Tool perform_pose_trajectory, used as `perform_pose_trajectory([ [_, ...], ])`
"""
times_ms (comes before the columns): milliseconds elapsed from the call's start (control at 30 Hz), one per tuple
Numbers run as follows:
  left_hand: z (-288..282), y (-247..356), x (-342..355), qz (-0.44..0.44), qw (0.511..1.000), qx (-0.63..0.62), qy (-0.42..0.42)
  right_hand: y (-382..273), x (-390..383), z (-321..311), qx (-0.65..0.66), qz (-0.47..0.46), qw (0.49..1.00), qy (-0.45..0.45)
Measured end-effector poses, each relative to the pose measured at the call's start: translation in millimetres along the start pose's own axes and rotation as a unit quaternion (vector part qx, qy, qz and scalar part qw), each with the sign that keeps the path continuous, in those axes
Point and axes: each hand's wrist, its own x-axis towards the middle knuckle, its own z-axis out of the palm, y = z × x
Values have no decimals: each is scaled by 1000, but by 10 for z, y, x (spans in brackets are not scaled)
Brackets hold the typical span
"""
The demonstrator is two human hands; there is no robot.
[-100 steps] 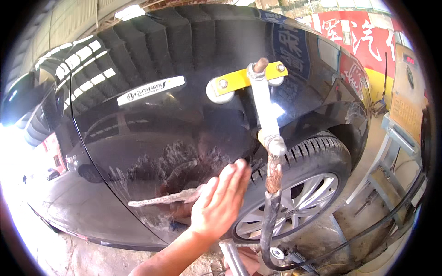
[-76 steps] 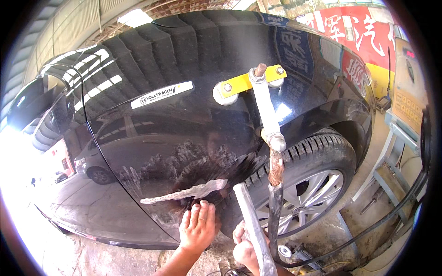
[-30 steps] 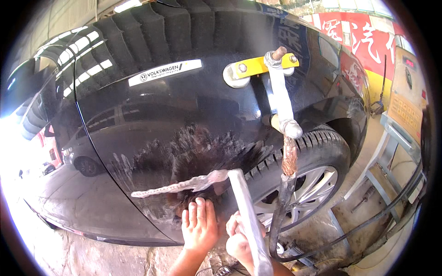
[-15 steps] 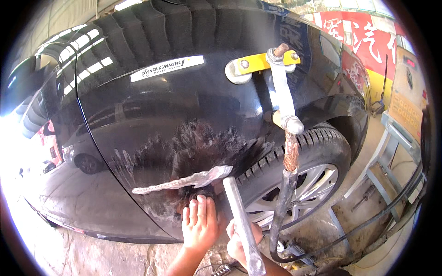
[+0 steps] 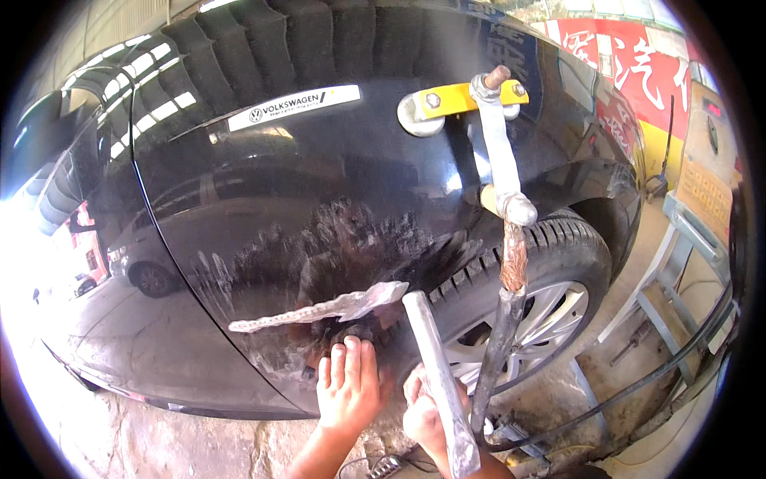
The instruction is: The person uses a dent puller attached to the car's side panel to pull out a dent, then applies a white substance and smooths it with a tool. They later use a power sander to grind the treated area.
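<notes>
My left hand [image 5: 348, 387] lies open on the lower part of the dark car panel [image 5: 271, 184], fingers flat just below a ragged pale strip [image 5: 319, 310] amid smeared marks. To its right, my right hand [image 5: 424, 415], closed and partly hidden, grips a long silver metal bar [image 5: 437, 375], whose upper end stands near the strip's right end. Above the wheel arch, a yellow bracket [image 5: 447, 99] on round metal pads sits on the panel. A white metal arm [image 5: 499, 152] runs down from it to a frayed copper cable [image 5: 515, 255] with black sheathing.
The tyre and alloy wheel [image 5: 550, 319] are right of my hands. A beige control box [image 5: 702, 176] on a metal stand [image 5: 666, 291] stands at the far right, with a black hose [image 5: 654, 395] curving past it. The concrete floor [image 5: 199, 443] shows below the car.
Since the earliest frame my left hand has moved down the panel, and the bar in my right hand has risen beside it. Lately the bar's tip has shifted slightly; the whole view has drifted.
</notes>
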Motion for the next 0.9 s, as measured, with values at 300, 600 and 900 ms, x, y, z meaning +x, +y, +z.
perform_pose_trajectory([
  [300,-20,-21,-15,21,1000,-4,-15,47,-56,56,-13,-34,999,32],
  [600,-417,12,410,4,997,-63,-39,-35,-29,21,6,-69,997,14],
  [900,-179,-130,18,21,999,-14,-36,-73,-44,11,1,-34,999,-13],
])
